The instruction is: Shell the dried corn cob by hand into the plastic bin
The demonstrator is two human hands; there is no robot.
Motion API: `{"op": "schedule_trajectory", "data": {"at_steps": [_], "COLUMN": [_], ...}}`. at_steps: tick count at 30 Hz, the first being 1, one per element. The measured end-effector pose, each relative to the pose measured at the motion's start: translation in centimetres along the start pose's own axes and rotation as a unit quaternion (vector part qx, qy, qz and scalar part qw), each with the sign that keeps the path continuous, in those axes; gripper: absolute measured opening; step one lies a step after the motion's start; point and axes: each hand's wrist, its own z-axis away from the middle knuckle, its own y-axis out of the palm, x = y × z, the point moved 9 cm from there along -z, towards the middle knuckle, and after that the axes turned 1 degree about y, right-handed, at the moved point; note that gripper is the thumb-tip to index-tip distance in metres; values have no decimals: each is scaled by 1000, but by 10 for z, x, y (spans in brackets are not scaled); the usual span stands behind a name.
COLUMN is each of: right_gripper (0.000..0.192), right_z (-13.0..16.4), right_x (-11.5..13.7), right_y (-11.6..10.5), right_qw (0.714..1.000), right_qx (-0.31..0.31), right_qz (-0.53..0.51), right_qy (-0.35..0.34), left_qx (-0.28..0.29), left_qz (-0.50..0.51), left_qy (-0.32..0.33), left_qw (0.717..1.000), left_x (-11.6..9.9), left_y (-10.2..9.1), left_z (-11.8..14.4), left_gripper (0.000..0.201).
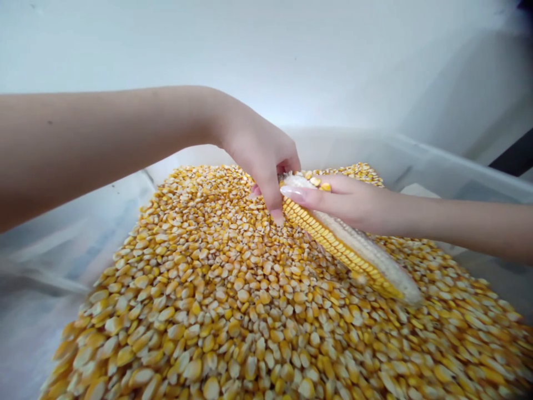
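Observation:
A partly shelled corn cob [343, 248] slants above loose kernels, its near end pointing down to the right. Yellow kernel rows remain along its lower left side, while the upper side is bare and pale. My right hand [358, 203] is closed around the cob, thumb lying along the top near the far end; its other fingers are mostly hidden. Several loose kernels [320, 183] sit by that thumb. At the cob's far end my left hand [266, 153] is closed with bent fingers, thumb pointing down; the cob's tip is partly hidden there.
Corn kernels [250, 311] fill a translucent plastic bin [453, 166] in a deep heap under both hands. Its side walls rise at left and right. A pale wall [250, 50] stands behind, and a dark bar [516, 155] shows at the right edge.

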Motion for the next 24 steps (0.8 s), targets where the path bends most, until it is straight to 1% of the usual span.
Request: {"op": "schedule_trajectory", "data": {"at_steps": [4, 7, 11, 13, 17, 19, 21, 24], "right_gripper": [34, 36, 41, 43, 44, 47, 57, 69], "right_z": [4, 5, 4, 5, 7, 8, 7, 5], "right_x": [4, 8, 5, 3, 0, -5, -7, 3], "right_y": [7, 12, 16, 21, 28, 26, 23, 21], "right_qw": [998, 996, 995, 993, 988, 983, 981, 984], "right_qx": [36, 50, 59, 83, 123, 120, 104, 84], "right_qz": [55, 66, 75, 79, 95, 132, 159, 158], "right_qy": [-18, -32, -13, -1, 13, 33, 40, -5], "left_qx": [7, 8, 7, 11, 29, 32, 29, 19], "left_qz": [4, 4, 16, 20, -35, -65, -78, -71], "left_qy": [-32, -31, -31, -31, -10, -7, -18, -35], "left_qw": [999, 999, 999, 999, 999, 997, 996, 997], "left_x": [6, 2, -4, -5, -9, -10, -9, -6], "left_y": [2, 3, 7, 9, 13, 12, 10, 8], "left_z": [-2, -2, -1, -2, -4, -4, -3, 0], "left_gripper": [33, 33, 31, 30, 32, 35, 39, 47]}}
